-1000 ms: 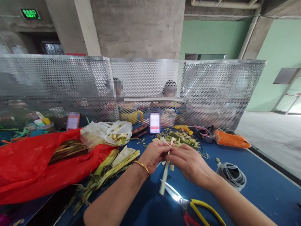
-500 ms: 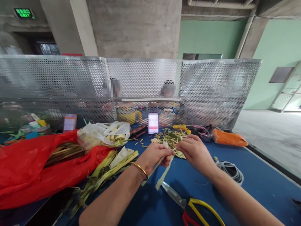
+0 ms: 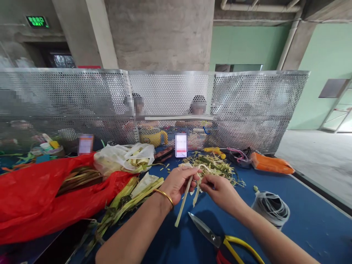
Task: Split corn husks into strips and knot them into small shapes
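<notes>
My left hand (image 3: 183,180), with a gold bangle at the wrist, is closed on a pale dried plant strip (image 3: 182,207) that hangs down toward the table. Close beside it, my right hand (image 3: 217,189) has its thumb and fingers pinched on a second, shorter pale strip (image 3: 197,194). Behind both hands lies a heap of greenish-yellow plant scraps (image 3: 217,165). Scissors (image 3: 205,229) with yellow and red handles lie just in front of the hands, blades toward them.
Left, a bundle of long dried stalks (image 3: 123,200) lies by a red plastic bag (image 3: 30,198) and a white plastic bag (image 3: 125,156). A ball of grey cord (image 3: 271,209) and an orange packet (image 3: 271,163) sit right. A phone (image 3: 180,145) stands before a perforated metal screen (image 3: 170,91).
My right hand has shifted down and slightly left, its fingers now curled in more. The strips hang at different angles, the longer one now straighter below my left hand. The view has shifted slightly.
</notes>
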The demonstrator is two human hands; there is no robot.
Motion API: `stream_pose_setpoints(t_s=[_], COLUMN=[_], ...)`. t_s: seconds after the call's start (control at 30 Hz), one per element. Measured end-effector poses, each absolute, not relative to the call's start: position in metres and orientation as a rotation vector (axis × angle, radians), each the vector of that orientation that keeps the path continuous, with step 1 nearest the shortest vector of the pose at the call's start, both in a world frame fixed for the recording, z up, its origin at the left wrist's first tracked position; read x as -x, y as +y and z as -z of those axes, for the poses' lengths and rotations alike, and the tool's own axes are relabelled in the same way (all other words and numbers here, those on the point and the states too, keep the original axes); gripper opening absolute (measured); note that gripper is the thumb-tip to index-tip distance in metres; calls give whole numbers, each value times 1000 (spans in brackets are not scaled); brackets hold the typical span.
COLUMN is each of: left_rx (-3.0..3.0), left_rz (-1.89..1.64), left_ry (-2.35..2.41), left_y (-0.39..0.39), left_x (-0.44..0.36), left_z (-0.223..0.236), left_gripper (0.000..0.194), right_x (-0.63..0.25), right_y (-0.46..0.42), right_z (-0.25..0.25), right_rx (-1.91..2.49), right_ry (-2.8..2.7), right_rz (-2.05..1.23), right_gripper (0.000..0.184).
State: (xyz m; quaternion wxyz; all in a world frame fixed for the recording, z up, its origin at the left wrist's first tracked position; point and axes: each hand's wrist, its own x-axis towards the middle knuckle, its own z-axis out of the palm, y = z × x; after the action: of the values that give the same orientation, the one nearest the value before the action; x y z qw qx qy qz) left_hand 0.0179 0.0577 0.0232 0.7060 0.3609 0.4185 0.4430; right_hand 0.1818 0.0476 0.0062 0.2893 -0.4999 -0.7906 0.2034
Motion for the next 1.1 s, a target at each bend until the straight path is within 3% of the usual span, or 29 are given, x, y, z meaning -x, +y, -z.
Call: stream_pose_setpoints(t_s=[0.17,0.4,0.7,0.8,0.97,1.1], left_rx=[-896,-882,-1107,-1145,-1124,-1040], left_rz=[-1011,-1009,-1105,-1118,-1242,-1214], left_ry=[945,941,1124,1133,1146,1112], left_y=[61,60,63,62,63,64], left_x=[-16,-19,-28,-31,-36,-37], left_z=[-20,-17,-10,-7,0,1], left_gripper=[22,18,20,22,18,20], right_x=[-182,-177,-174,-168,-161,-163], right_y=[54,52,42,33,20,21], right_z=[-3,0,-10,-9,-9,-13], right_rx=[1109,1257,1244,1252,1346,1384], right_ry=[-1822,-1955,-1774,-1891,-2113,-2115], right_rz=[-1026,-708,-1041,-860,-263,-332], right_gripper=[20,26,24,22,20,23])
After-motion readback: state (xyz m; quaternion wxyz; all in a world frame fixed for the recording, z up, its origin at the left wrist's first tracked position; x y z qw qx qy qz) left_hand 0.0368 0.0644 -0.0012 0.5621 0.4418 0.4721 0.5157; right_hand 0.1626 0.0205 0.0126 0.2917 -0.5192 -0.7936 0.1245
